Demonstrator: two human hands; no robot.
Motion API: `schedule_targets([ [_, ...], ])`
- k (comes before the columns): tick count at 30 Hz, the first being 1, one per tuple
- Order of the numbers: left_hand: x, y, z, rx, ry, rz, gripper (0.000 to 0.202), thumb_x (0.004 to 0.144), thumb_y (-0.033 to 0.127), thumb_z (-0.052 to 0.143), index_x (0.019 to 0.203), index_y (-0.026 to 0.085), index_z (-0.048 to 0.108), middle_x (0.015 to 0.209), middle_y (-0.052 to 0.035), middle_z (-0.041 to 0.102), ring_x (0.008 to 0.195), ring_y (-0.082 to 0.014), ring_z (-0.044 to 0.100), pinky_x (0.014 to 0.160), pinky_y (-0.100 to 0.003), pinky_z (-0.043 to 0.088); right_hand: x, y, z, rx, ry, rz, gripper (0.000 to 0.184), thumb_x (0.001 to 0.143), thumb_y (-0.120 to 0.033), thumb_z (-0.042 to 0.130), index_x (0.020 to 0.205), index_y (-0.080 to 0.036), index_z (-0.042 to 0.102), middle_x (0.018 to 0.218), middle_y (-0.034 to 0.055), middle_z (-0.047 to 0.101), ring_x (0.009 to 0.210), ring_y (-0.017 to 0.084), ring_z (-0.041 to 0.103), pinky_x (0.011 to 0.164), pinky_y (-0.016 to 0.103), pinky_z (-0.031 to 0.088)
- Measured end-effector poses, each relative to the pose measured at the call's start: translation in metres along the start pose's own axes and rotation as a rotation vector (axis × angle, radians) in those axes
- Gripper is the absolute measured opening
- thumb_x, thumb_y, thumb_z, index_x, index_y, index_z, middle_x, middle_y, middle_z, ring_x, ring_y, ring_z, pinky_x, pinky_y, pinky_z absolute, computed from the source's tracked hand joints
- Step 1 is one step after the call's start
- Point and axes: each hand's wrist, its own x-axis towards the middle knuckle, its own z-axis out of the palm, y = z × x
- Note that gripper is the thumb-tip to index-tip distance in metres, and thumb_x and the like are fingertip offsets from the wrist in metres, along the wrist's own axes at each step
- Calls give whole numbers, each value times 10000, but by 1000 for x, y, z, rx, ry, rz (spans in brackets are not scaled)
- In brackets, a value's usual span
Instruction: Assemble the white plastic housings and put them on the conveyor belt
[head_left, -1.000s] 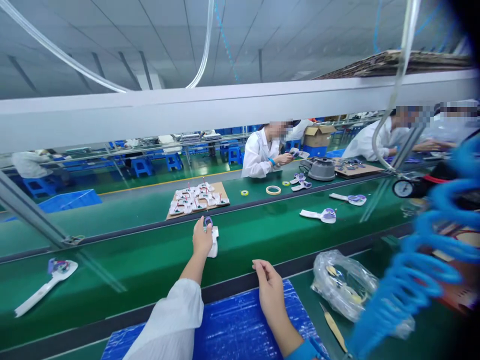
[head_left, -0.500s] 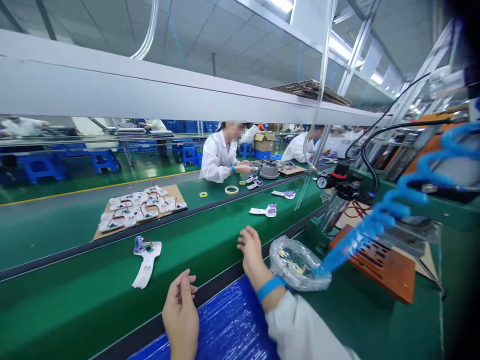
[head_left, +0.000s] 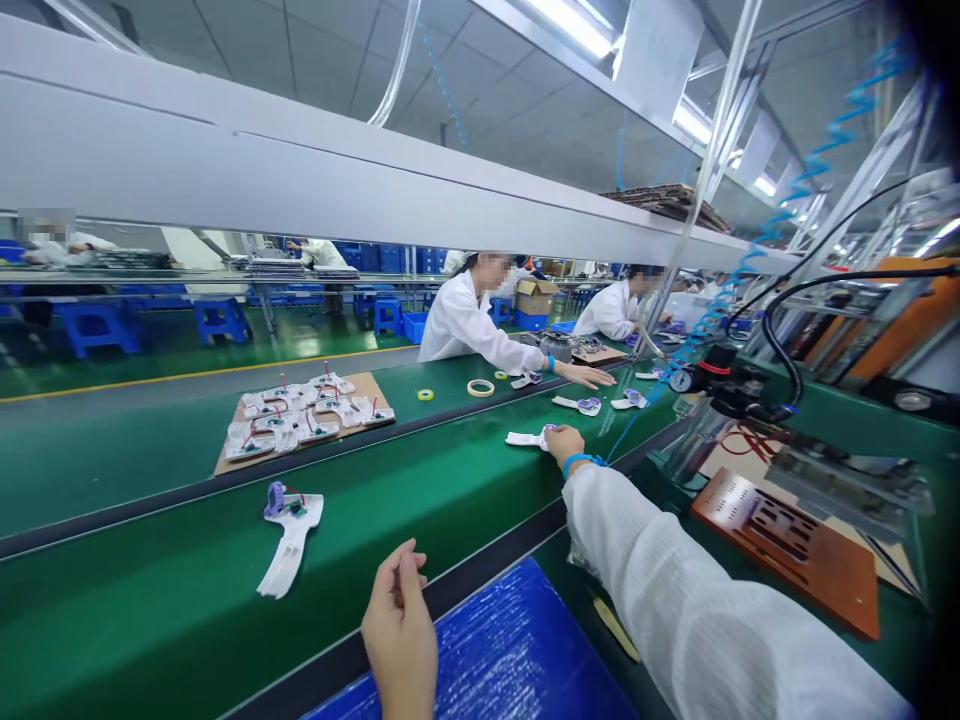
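Green belt [head_left: 187, 620] fills the view. The right arm in its white sleeve [head_left: 675, 580] is stretched far out over it. The right hand [head_left: 564, 443] rests on a white part [head_left: 523, 438] lying mid-belt, but can't tell if the fingers grip it. The left hand [head_left: 401, 630] is upright at the belt's near edge, fingers bunched together, nothing in them.

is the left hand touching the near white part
No, the left hand sits by the blue mat, apart from the white part.
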Motion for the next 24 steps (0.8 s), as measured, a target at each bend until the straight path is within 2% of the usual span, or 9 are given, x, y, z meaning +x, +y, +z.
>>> schedule_targets([
  [3,-9,5,3,136,-96,311,354,925,456,441,1042,198,654,987,-102,677,913,-245,637,810,-395,520,-7,-3,10,71,-102,79,253,936,-325,575,1126,-161,607,1124,79,625,912,188,633,775,361,547],
  [5,-15,9,7,219,-167,560,254,928,333,466,1031,209,661,1019,-106,668,985,-249,621,873,-400,509,-29,-3,14,126,-187,122,258,895,-374,615,973,-131,653,897,51,671,723,157,635,646,304,542],
  [8,-21,12,13,337,-252,780,238,907,227,496,1089,223,649,1095,-111,644,1044,-256,599,893,-400,511,-89,3,9,216,-322,177,345,774,-478,686,694,-145,646,506,-18,562,453,142,530,450,263,452],
  [10,-21,11,13,405,-291,828,261,899,195,497,1117,231,636,1127,-109,634,1043,-260,595,879,-403,517,-134,11,0,292,-392,221,390,748,-547,665,652,-172,610,446,-41,505,404,140,489,408,260,418],
  [12,-20,9,12,462,-322,816,270,891,186,499,1123,237,626,1126,-99,637,1012,-262,601,854,-407,522,-167,19,-10,439,-436,286,400,755,-572,647,662,-187,590,466,-44,495,400,129,462,396,251,382],
  [14,-18,6,9,499,-377,766,298,869,179,524,1151,239,601,1145,-90,634,1015,-265,598,855,-410,519,-183,25,-18,517,-471,288,395,771,-573,638,690,-187,603,522,-28,525,435,127,467,420,248,379],
  [17,-16,4,7,500,-484,663,356,853,163,535,1201,236,553,1176,-83,620,1042,-261,584,880,-414,502,-181,31,-23,547,-552,282,431,774,-608,618,671,-189,609,520,-20,526,446,130,460,441,255,394],
  [19,-17,4,7,473,-520,590,322,865,163,520,1175,241,561,1152,-76,622,1029,-249,581,884,-410,490,-175,34,-23,558,-593,293,470,770,-641,598,630,-193,588,486,-25,500,432,130,443,437,258,396],
  [24,-16,5,9,305,-490,354,231,828,235,596,1057,213,611,1053,-68,637,929,-223,608,839,-373,495,-173,40,-23,564,-660,208,401,842,-553,553,739,-179,653,611,0,547,517,140,486,492,259,415],
])
